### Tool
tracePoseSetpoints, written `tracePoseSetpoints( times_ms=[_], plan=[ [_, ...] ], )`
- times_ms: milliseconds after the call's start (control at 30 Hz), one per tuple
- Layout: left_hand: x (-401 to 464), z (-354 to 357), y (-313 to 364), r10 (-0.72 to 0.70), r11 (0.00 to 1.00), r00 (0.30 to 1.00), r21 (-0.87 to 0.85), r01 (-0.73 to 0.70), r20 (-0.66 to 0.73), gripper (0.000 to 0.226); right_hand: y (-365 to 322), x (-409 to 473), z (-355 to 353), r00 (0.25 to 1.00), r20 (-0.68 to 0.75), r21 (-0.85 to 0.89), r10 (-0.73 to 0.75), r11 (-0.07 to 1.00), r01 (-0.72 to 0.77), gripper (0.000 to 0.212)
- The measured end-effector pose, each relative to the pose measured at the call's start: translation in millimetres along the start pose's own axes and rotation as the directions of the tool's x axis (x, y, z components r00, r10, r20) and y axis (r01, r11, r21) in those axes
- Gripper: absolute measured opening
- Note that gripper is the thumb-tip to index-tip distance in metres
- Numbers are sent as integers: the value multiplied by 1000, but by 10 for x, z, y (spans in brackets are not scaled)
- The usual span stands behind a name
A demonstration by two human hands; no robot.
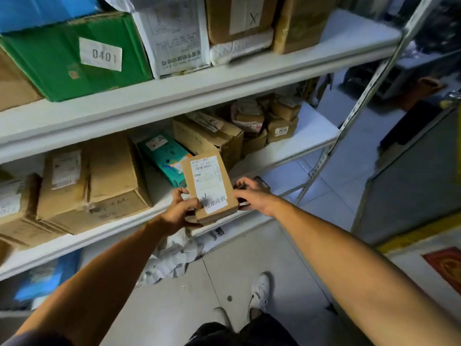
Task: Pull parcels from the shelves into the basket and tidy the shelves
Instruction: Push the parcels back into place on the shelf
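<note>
The left hand [180, 208] is gripping the lower left corner of a small brown parcel [209, 187], thumb lying on its labelled face. The parcel is tilting in front of the middle shelf [287, 156], beside a teal box [164, 158]. The right hand [249, 193] is clutching a dark object [260, 182] just beside the parcel's right edge.

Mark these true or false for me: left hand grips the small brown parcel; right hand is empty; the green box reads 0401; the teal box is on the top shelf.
1. The left hand grips the small brown parcel. True.
2. The right hand is empty. False: its fingers curl on a dark object beside the parcel.
3. The green box has a label reading 0401. True.
4. The teal box sits on the top shelf. False: it sits on the shelf below.
</note>
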State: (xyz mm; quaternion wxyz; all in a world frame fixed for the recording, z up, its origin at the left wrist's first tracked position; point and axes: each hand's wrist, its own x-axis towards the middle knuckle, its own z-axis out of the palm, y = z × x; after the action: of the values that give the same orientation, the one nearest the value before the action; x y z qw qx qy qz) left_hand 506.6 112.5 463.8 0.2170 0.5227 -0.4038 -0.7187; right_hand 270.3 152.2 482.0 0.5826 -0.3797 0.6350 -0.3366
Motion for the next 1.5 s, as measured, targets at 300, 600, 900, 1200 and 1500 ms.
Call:
tracePoseSetpoints(
  times_ms=[300, 600, 900, 1200, 1500],
  plan=[
    [62, 670, -237, -128, 952, 946, 303, 33, 298, 78, 786, -794, -450, 981, -130, 116, 146, 984, -131, 23],
    [78, 2166, -340, -182, 868, 841, 485, -106, 509, 75, 1504, -1813, -1280, 893, -396, 329, 211, 941, -77, 26],
    [-210, 3956, -897, -372, 680, 677, 683, -268, 636, 54, 2496, -3288, -1919, 743, -583, 534, 328, 844, 46, 22],
    [-1069, 5710, -1843, -586, 545, 416, 718, -433, 695, 65, 3470, -4926, -1967, 470, -716, 677, 516, 676, 291, 42],
    [-2171, 6879, -2992, -761, 370, 144, 605, -705, 633, 58, 4386, -6095, -1352, 205, -680, 675, 704, 491, 551, 47]
  ],
)
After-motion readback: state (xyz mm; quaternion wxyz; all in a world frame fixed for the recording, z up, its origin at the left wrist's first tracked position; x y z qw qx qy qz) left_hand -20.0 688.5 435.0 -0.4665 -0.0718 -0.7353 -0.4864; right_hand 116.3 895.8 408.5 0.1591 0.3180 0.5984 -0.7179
